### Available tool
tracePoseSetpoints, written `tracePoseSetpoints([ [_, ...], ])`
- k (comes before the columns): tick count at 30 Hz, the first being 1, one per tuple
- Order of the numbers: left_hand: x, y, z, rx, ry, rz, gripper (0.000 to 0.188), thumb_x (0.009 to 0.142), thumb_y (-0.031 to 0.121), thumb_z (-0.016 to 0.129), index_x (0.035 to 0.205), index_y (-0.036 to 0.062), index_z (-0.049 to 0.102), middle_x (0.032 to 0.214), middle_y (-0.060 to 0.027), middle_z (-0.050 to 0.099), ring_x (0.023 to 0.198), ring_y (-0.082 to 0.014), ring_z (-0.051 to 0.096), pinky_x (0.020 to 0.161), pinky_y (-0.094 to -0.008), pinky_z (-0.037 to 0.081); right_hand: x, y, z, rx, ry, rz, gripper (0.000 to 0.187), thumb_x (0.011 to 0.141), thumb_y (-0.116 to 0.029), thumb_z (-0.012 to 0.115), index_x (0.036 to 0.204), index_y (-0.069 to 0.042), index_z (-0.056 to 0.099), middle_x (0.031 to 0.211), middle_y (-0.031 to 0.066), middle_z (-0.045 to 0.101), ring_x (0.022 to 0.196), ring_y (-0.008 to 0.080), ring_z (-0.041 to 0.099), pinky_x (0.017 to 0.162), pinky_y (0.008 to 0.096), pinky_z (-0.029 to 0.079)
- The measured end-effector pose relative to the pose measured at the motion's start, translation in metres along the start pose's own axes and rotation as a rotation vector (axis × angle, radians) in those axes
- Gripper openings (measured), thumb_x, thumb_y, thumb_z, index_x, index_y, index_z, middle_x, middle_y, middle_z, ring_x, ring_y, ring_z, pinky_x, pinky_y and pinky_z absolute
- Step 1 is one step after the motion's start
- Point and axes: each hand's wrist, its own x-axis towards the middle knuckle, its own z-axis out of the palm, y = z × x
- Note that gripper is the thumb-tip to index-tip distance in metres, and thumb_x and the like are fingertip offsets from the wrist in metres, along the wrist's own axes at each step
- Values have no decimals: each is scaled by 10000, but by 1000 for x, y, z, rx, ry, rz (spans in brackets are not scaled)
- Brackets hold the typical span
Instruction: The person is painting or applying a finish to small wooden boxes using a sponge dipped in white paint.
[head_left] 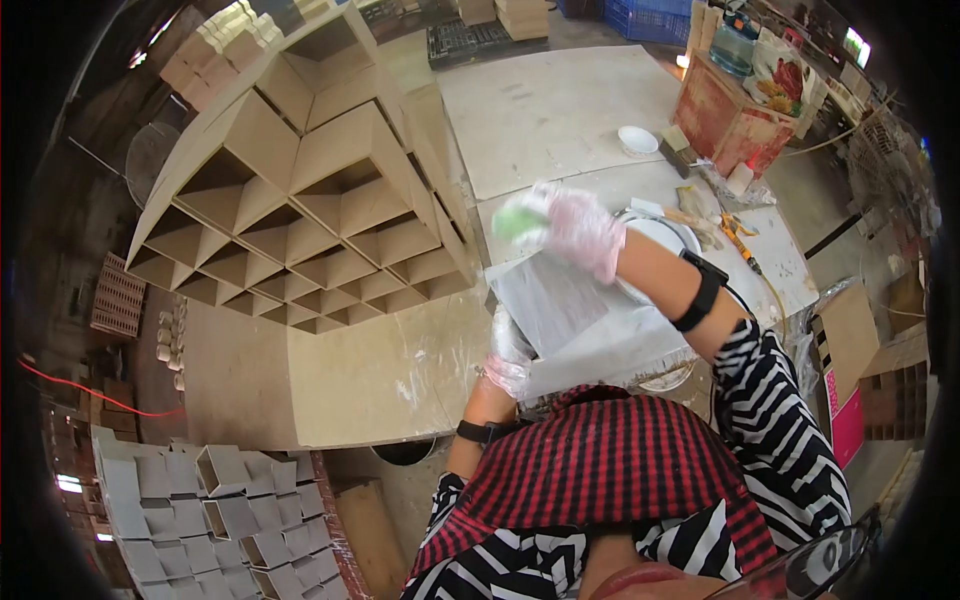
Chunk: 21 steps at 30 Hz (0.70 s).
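Note:
My left hand [509, 362], in a clear plastic glove, is closed on the near left edge of a box [556, 300] with a pale grey, wet-looking face. Its fingers are partly hidden by the box. Just above the box's far edge, my gloved right hand [580, 232] is closed around a light green sponge [513, 219], a little blurred by motion. Whether the sponge touches the box, I cannot tell. A round white container [672, 232] stands partly hidden behind my right forearm.
Bare board boxes [345, 165] are stacked high at left on the table [390, 370]. At right lie a white bowl [638, 140], a brush [680, 214] and an orange-handled tool [738, 240], near a reddish crate [730, 115]. Grey-coated boxes [220, 515] fill the lower left.

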Motion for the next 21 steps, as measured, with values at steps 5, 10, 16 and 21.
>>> tracePoseSetpoints([
  [5, 4, -5, -2, 83, -106, 84, 619, 954, 534, 365, 1375, 81, 384, 1338, -90, 476, 1220, -234, 471, 1019, -380, 400, -8, -44, 16, 151, -170, 225, 267, 757, -341, 662, 997, -227, 639, 1038, 91, 567, 968, 258, 590, 815, 370, 493],
  [10, -24, 5, 8, 333, -133, 149, 794, 898, 668, 279, 1414, 66, 312, 1410, -92, 396, 1261, -234, 425, 1047, -371, 364, -1, 6, -15, 107, 8, 659, 397, 789, -348, 659, 1125, -143, 609, 991, 131, 603, 961, 278, 609, 837, 371, 482],
  [16, -13, 15, 2, 412, -195, 253, 797, 896, 671, 279, 1413, 66, 314, 1407, -91, 400, 1262, -234, 423, 1049, -372, 361, -13, -2, -31, 474, 122, 698, 421, 800, -323, 653, 1149, -96, 591, 1114, 147, 606, 1028, 307, 588, 895, 391, 460],
  [21, 12, 14, -1, 480, -212, 319, 800, 894, 673, 278, 1413, 65, 315, 1404, -90, 403, 1263, -234, 422, 1051, -372, 358, -6, -41, -35, 304, 39, 565, 426, 799, -342, 651, 1147, -105, 585, 1105, 137, 587, 1037, 310, 555, 926, 376, 444],
])
